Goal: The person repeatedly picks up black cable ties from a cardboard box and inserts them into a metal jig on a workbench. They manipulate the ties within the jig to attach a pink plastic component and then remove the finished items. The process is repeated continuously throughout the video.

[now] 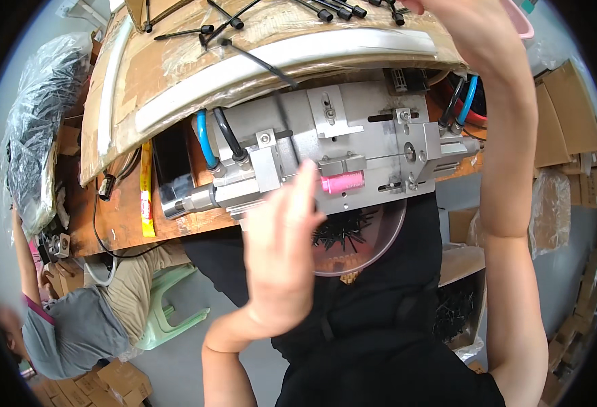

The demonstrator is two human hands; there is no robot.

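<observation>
Bright, even light, left one of the hands (pixel 279 254) motion-blurred, glints on plastic bag (pixel 46 115), edges bent, corners black

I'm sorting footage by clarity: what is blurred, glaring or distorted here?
Head view: the left hand is blurred, the pink part sharper; same view, the plastic bag catches bright glints, and straight edges bow toward the dark border.

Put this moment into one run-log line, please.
Left hand: blurred, by metal fixture; right hand: near black rods on cardboard, grip unclear; pink piece: on fixture; bowl: holds black pieces
</observation>
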